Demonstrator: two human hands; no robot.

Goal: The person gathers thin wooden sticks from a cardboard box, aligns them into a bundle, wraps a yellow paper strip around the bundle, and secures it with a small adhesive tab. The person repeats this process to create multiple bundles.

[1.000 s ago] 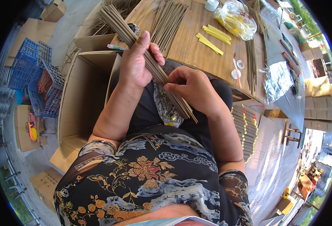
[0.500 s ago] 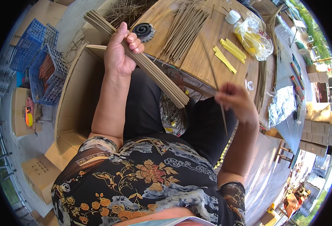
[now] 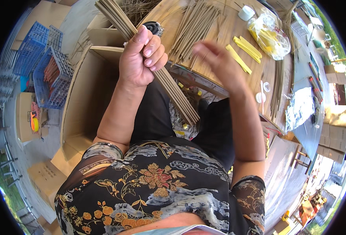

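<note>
My left hand (image 3: 141, 58) is wrapped round a bundle of thin brown sticks (image 3: 177, 94), thumb on top. The bundle slants from the upper left down toward the space between my knees. My right hand (image 3: 220, 64) hangs over the near edge of the wooden table (image 3: 216, 76), just right of a loose pile of the same sticks (image 3: 196, 29). Motion smears its fingers, and no stick shows in them. Flat yellow strips (image 3: 247, 49) lie right of that hand. Partly hidden behind my left hand is a black coil (image 3: 153, 27).
An open cardboard box (image 3: 80, 94) stands left of my legs. Blue plastic crates (image 3: 49, 78) sit farther left, one with reddish sticks. A clear bag with yellow contents (image 3: 271, 37) and a white cup (image 3: 246, 13) stand at the table's far right. Scraps litter the floor below.
The single stick in my right hand no longer shows there; that hand has moved up and left over the table. My left hand with the bundle has shifted slightly right and down.
</note>
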